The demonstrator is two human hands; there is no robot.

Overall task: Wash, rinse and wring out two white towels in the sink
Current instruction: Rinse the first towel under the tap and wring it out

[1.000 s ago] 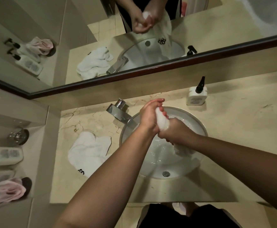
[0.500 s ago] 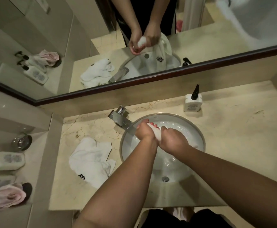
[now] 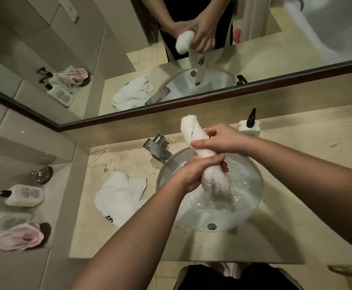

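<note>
Your left hand [image 3: 198, 172] and right hand [image 3: 219, 139] both curl their fingers around a rolled towel [image 3: 206, 162], held slanted above the water-filled sink [image 3: 258, 197]. The second towel [image 3: 120, 197] lies crumpled on the worktop [image 3: 296, 164], left of the sink.

I am seeing the sink [image 3: 254, 197] basin lying mostly open below the twisted towel [image 3: 204, 151], which is slanting across its upper half. The faucet [image 3: 157, 148] is jutting over the rim at upper left. On the surface [image 3: 309, 155], the second towel [image 3: 118, 197] is blocking the left side and a pump bottle [image 3: 249, 126] is standing behind; the right side is lying bare.
</note>
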